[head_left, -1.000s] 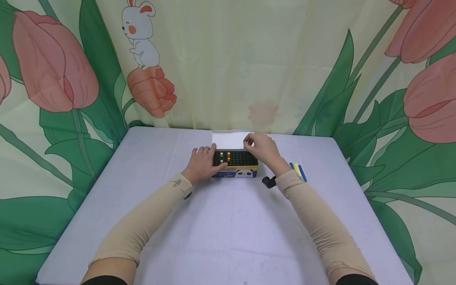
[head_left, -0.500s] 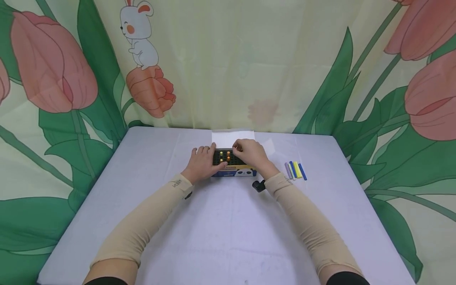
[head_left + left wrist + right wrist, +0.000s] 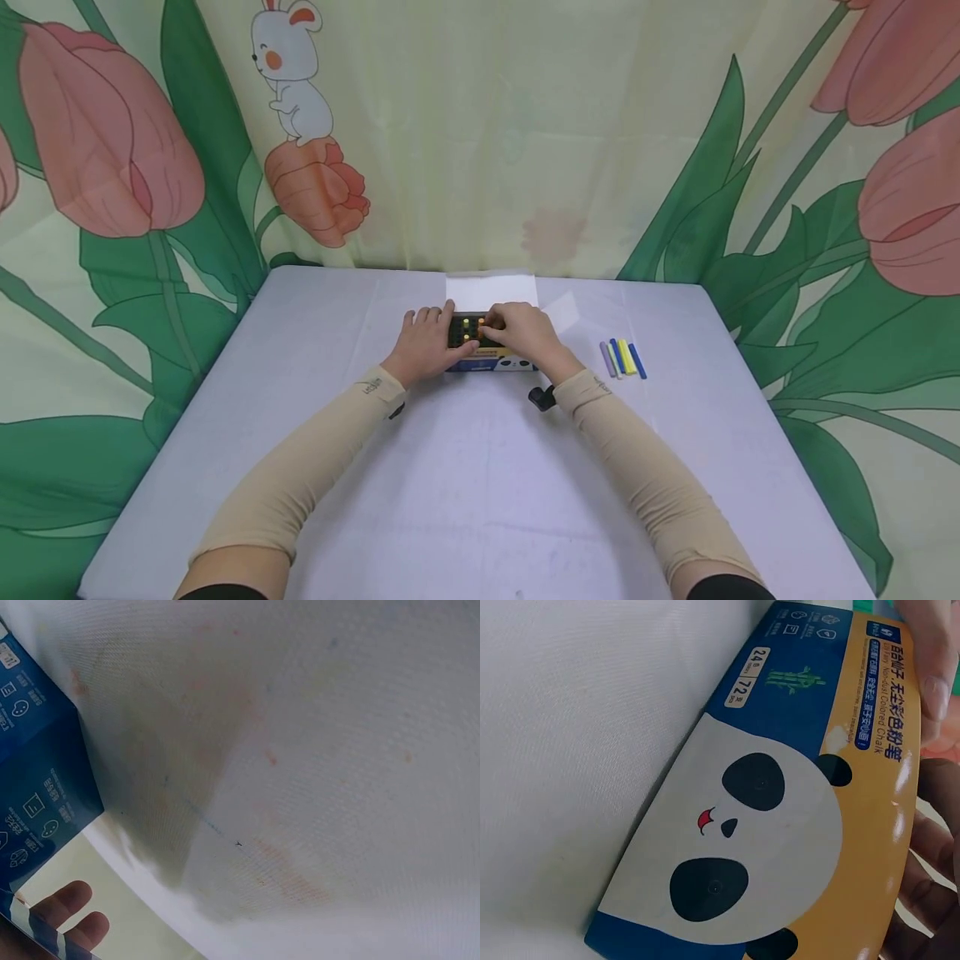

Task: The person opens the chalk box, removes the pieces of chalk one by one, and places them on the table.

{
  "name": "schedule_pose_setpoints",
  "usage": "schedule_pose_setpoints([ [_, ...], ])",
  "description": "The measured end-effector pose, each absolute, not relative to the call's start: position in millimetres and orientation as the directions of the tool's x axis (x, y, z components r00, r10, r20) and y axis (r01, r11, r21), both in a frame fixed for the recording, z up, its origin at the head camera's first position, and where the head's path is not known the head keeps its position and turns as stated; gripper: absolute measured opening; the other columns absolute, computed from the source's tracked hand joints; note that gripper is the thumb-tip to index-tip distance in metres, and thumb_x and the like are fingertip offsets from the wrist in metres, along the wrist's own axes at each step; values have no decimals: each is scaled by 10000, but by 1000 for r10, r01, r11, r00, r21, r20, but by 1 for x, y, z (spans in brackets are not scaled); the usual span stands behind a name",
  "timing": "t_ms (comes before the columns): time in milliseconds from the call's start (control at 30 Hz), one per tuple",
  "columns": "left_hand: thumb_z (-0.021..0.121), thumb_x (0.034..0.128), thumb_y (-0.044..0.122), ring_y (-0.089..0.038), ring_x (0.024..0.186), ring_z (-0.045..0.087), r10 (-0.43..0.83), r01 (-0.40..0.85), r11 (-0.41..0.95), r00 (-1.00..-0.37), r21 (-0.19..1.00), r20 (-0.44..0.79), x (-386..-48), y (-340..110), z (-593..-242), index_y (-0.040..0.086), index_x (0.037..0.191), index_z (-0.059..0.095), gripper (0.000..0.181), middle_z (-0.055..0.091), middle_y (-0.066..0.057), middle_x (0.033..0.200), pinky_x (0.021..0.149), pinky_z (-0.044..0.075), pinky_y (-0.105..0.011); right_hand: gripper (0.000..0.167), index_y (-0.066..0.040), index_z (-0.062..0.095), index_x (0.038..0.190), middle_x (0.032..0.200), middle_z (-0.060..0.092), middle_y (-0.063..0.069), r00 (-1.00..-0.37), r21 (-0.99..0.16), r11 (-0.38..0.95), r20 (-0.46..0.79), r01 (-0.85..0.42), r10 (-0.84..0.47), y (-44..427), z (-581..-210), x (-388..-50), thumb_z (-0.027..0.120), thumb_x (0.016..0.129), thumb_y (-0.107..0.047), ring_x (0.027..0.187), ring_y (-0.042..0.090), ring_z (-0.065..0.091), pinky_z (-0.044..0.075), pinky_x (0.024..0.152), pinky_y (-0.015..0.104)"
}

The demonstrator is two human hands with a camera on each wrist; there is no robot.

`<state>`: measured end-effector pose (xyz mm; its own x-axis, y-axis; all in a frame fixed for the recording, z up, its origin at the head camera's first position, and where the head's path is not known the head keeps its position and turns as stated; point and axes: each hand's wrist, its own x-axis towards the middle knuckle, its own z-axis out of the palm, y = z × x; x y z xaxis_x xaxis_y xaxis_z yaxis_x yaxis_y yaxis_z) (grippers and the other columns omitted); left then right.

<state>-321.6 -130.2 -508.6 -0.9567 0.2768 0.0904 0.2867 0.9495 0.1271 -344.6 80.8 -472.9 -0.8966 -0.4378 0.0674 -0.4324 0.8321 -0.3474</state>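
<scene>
In the head view a chalk box (image 3: 487, 364) stands near the back of the table, a panda (image 3: 757, 847) on its front. Its dark, holed top bears yellow chalk (image 3: 466, 325) and orange chalk (image 3: 481, 322), ends up. My left hand (image 3: 424, 343) rests on the box's left end, fingers spread and straight, thumb along the front top edge. Two of its fingertips (image 3: 79, 915) show past the box in the left wrist view. Over the top, my right hand (image 3: 523, 332) has curled fingers, and thumb and forefinger meet at the orange chalk. The hand covers the box's right half.
Several loose chalk sticks (image 3: 622, 358), purple, white, blue and yellow, lie right of the box. Behind it is a white sheet (image 3: 491, 290), and a translucent piece (image 3: 562, 310) lies beside that. A printed curtain (image 3: 465, 150) hangs past the table's far edge.
My right hand has moved left across the box top to the orange chalk, uncovering the loose sticks at the right. My left hand has kept its place on the box.
</scene>
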Motion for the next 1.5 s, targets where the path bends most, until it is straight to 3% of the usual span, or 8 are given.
schedule_pose_setpoints([
  [400, 398, 938, 816, -420, 1322, 522, 278, 292, 947, -954, 133, 112, -323, -130, -510, 43, 1596, 282, 1022, 554, -256, 1420, 1121, 344, -614, 216, -179, 764, 1017, 932, 761, -48, -875, -290, 830, 59, -476, -481, 77, -473, -341, 725, 976, -388, 836, 135, 695, 568, 770, 376],
  [1500, 406, 945, 804, -410, 1299, 534, 286, 299, 946, -952, 130, 109, -322, -131, -508, 39, 1591, 292, 1007, 565, -253, 1403, 1106, 354, -608, 188, -174, 767, 1038, 895, 759, -42, -864, -293, 815, 104, -500, -492, 77, -470, -339, 696, 999, -344, 782, 135, 689, 563, 719, 370],
])
